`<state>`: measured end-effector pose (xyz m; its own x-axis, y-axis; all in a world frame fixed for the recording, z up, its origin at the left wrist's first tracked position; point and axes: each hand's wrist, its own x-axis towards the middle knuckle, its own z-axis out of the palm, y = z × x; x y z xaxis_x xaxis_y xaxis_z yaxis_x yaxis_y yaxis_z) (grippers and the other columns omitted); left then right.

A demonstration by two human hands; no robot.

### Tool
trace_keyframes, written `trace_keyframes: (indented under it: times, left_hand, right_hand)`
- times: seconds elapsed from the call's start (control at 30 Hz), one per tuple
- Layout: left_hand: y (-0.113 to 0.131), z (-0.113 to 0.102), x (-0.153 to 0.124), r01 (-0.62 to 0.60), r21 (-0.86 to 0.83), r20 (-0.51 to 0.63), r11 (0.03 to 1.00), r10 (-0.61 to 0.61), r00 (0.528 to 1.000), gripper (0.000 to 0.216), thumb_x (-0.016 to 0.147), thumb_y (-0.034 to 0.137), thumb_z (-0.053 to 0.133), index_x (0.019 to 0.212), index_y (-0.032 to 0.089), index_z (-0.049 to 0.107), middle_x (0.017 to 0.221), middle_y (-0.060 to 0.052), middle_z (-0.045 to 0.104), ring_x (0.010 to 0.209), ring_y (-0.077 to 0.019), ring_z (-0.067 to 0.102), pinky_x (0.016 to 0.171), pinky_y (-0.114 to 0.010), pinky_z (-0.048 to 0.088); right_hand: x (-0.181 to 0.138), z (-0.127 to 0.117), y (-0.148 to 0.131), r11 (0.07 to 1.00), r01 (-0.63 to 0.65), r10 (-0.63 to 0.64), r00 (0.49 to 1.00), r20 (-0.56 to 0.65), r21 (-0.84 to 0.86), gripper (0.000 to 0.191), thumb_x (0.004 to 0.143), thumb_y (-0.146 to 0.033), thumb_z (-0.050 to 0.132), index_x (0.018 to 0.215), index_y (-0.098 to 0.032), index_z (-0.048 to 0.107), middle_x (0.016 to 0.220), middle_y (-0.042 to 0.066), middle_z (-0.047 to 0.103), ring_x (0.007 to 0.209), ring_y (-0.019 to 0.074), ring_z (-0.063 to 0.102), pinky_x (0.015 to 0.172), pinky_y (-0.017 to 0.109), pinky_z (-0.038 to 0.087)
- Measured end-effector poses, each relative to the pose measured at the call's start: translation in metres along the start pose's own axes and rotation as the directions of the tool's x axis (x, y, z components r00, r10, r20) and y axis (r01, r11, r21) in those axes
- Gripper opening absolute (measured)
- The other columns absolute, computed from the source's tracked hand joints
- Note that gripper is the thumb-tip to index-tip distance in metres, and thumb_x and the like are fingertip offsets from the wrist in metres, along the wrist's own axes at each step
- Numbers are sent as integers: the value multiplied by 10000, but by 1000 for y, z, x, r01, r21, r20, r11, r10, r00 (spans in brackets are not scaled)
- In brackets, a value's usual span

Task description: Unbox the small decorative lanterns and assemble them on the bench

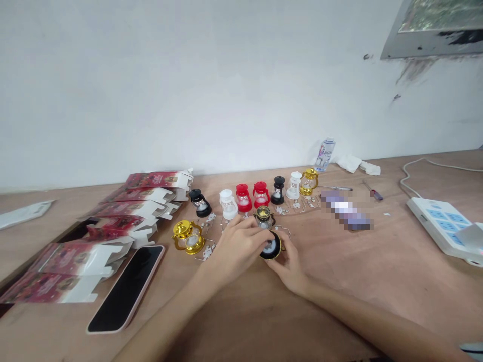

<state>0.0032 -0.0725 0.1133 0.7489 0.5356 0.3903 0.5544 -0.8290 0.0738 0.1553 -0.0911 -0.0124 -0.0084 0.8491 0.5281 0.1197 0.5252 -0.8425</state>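
Observation:
Near the table's middle, my right hand (290, 266) is wrapped round a small lantern (277, 250), its dark round underside with a gold rim tipped toward me. My left hand (239, 244) reaches over it, fingers closed and tips at the pale centre of the underside; whatever they pinch is hidden. Just behind stands a dark bronze lantern (264, 215). A gold lantern (188, 237) is to the left of my left hand. Further back is a row of small lanterns, among them a red lantern (260, 194), a white lantern (228, 203) and a black lantern (278, 190).
Small metal wires and white parts (207, 251) lie among the lanterns. Left are flattened red boxes (128, 208) and a phone (126, 289). Toward the right are a blurred purple item (345, 208), a screwdriver (375, 194), a bottle (324, 154) and a power strip (441, 226).

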Motion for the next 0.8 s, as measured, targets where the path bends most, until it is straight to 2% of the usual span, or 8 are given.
trace_keyframes:
  times: [0.17,0.27,0.53,0.8]
  left_hand:
    - [-7,-10,-1,30,-29,-32,999,-31,999,191,904,257,451,903,208,635,833,-12,670,784,-157,498,712,-296,319]
    - [-6,-13,-1,30,-31,2,999,-30,1000,198,897,278,466,860,219,651,847,-17,654,804,-163,485,721,-296,322]
    - [-2,-3,0,-15,69,85,998,9,996,137,862,246,541,799,225,660,865,-3,577,793,-144,461,699,-291,288]
    - [3,0,0,-19,176,136,984,-5,991,146,875,177,501,789,186,619,851,-17,574,800,-159,464,679,-308,270]
  right_hand:
    - [0,-1,-1,1000,7,-7,1000,9,-16,437,722,-189,623,1135,-241,490,1094,56,564,1017,211,554,881,349,461]
    - [0,-1,-2,1000,24,-23,999,30,-17,444,718,-174,619,1136,-250,488,1121,54,549,1049,215,535,898,353,453]
    - [1,-2,-3,999,29,-28,999,45,-27,460,719,-150,604,1146,-248,463,1124,59,534,1054,212,528,906,356,449]
    - [1,-2,-3,998,45,-43,997,58,-37,468,711,-146,598,1146,-252,460,1129,63,529,1055,220,528,904,364,443]
